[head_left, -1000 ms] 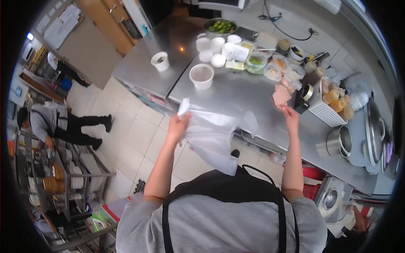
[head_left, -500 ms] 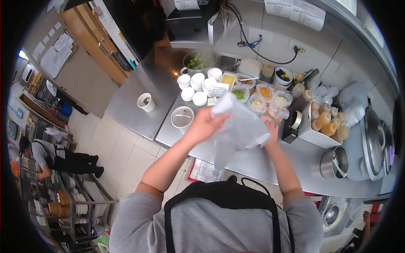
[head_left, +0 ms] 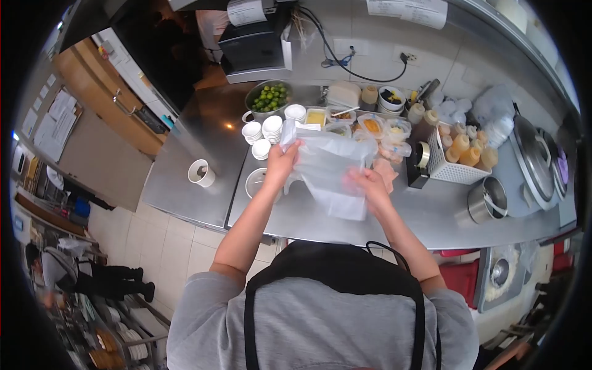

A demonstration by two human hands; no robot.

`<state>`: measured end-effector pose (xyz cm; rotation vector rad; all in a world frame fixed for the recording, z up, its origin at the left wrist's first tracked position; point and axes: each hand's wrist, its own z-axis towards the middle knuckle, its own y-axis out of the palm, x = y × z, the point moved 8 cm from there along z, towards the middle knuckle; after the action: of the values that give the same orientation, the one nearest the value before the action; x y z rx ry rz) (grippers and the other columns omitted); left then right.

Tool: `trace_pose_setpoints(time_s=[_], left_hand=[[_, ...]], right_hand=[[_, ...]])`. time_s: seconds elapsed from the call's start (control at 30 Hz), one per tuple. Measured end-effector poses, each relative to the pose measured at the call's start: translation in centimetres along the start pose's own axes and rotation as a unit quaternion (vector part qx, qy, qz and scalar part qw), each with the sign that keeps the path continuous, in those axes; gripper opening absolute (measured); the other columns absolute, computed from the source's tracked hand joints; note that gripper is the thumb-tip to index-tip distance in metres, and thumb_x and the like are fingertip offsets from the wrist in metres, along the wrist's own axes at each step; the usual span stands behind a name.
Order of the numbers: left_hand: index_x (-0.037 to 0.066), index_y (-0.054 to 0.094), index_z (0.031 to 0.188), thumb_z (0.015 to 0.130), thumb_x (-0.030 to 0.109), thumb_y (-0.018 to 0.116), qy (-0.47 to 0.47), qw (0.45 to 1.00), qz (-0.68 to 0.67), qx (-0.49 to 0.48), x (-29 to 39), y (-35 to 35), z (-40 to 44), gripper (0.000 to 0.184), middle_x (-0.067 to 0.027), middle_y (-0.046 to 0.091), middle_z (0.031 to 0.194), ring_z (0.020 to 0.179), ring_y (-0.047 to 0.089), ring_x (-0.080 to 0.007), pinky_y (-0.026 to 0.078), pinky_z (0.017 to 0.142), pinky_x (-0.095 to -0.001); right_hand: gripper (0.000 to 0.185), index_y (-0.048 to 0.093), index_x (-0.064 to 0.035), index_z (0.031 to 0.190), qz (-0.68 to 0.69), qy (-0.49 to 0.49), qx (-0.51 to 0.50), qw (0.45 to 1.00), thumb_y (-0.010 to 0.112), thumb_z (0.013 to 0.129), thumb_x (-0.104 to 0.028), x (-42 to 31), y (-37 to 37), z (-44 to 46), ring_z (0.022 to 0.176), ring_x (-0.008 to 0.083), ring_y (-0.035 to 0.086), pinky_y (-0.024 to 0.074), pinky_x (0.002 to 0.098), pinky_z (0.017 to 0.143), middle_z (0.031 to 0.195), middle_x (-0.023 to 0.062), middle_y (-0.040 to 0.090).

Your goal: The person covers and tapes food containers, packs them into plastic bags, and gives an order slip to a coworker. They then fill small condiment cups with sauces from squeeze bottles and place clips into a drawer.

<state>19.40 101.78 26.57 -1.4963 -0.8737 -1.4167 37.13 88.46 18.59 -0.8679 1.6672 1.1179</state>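
A translucent white plastic bag (head_left: 327, 163) hangs spread between my two hands above the steel counter. My left hand (head_left: 282, 165) pinches its upper left edge. My right hand (head_left: 367, 183), slightly blurred, has its fingers closed on the bag's right side. Just behind my left forearm stands a round white container (head_left: 254, 180), partly covered by that arm. Beyond the bag are stacks of small white cups (head_left: 251, 131) and several tubs of toppings, such as an orange one (head_left: 370, 126), partly hidden by the bag. A piece of pinkish paper or plastic (head_left: 386, 174) lies beside my right hand.
A white cup (head_left: 201, 173) stands on the left counter (head_left: 185, 200). At the back sits a pot of green limes (head_left: 271, 97). To the right are a white basket of sauce bottles (head_left: 459, 157), a steel pot (head_left: 487, 200) and large lids (head_left: 531, 157). A co-worker (head_left: 80, 274) stands far left.
My right hand has lifted from the counter to the bag's right side. The bag, bunched and blurred before, is now stretched flatter between both hands. My view has shifted slightly.
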Motion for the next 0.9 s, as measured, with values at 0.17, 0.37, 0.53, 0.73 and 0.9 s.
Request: trace_pose_setpoints(time_s=[0.17,0.37,0.53,0.73,0.9], left_hand=[[0.007,0.062,0.084,0.084,0.021,0.052,-0.018,1.0,-0.016,0.001,-3.2,-1.5,1.1,0.018,0.0047,0.044,0.053,0.046,0.037,-0.0045,0.029,0.042,-0.021],[0.005,0.058,0.093,0.076,0.028,0.064,0.08,0.98,0.178,0.032,-6.2,-3.0,3.3,0.03,-0.0017,0.052,0.067,0.056,0.047,-0.0101,0.039,0.049,-0.0243],[0.003,0.053,0.094,0.066,0.028,0.073,0.163,0.972,0.166,-0.039,-2.9,2.9,-1.1,0.043,-0.0052,0.053,0.076,0.061,0.048,-0.0128,0.042,0.056,-0.0251],[0.009,0.044,0.061,0.068,0.009,0.069,-0.025,0.971,-0.128,-0.202,-5.6,7.6,-2.3,0.027,0.006,0.045,0.058,0.056,0.041,-0.0022,0.032,0.049,-0.018],[0.003,0.046,0.065,0.062,0.004,0.064,0.314,0.879,0.359,0.03,-3.2,1.1,-2.7,0.019,-0.0084,0.051,0.061,0.052,0.052,-0.0244,0.041,0.048,-0.0361]], right_hand=[[0.015,0.06,-0.0022,0.089,-0.04,0.006,0.059,0.997,0.06,0.08,-0.013,0.4,-2.1,0.7,0.07,0.0082,0.056,0.044,0.0207,0.064,0.08,0.0028,0.061],[0.007,0.057,-0.0059,0.076,0.057,0.002,0.047,0.997,0.063,0.077,-0.009,0.9,-1.5,1.7,0.065,0.0074,0.053,0.0417,0.0192,0.06,0.075,-0.0003,0.059],[0.014,0.052,-0.0081,0.075,0.032,-0.133,0.07,0.988,0.064,0.073,-0.002,2.0,-0.4,2.9,0.066,0.0056,0.052,0.0421,0.0187,0.06,0.072,-0.0014,0.057],[0.021,0.048,-0.0075,0.066,-0.16,-0.12,0.049,0.979,0.068,0.068,-0.003,2.5,2.9,2.1,0.064,0.0019,0.048,0.0383,0.0192,0.054,0.07,-0.0053,0.053],[0.011,0.045,-0.004,0.064,-0.519,-0.283,0.227,0.774,0.053,0.065,0.002,-5.2,-3.2,0.5,0.056,0.0246,0.05,0.0383,0.0351,0.051,0.062,0.0083,0.046]])
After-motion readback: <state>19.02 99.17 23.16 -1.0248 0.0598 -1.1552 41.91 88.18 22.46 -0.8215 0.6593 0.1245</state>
